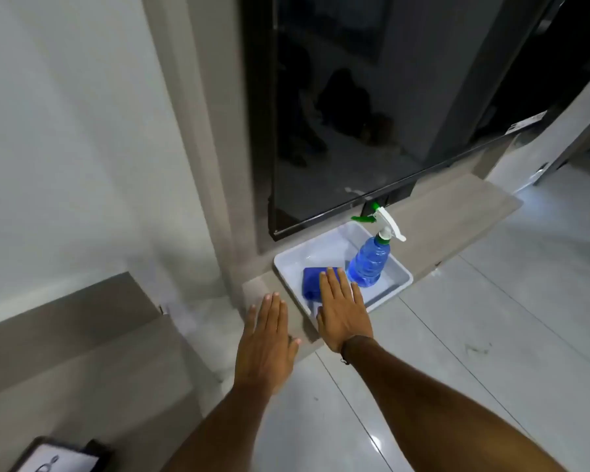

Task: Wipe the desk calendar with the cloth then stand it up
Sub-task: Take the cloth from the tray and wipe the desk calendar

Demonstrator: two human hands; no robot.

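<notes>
A folded blue cloth (312, 281) lies in a white tray (401, 279) on a low grey ledge. My right hand (343, 310) is stretched flat, fingers extended, over the tray's near edge and partly covers the cloth. My left hand (268, 338) is held flat, fingers extended, to the left of the tray, above the ledge; it holds nothing. At the bottom left corner a dark-framed white card (57, 458), probably the desk calendar, lies flat and is cut off by the frame edge.
A blue spray bottle (368, 264) with a white and green trigger stands in the tray's right part. A dark glossy panel (372, 114) rises behind the tray. The grey ledge (457, 216) runs to the right. Glossy white floor tiles (491, 335) spread on the right.
</notes>
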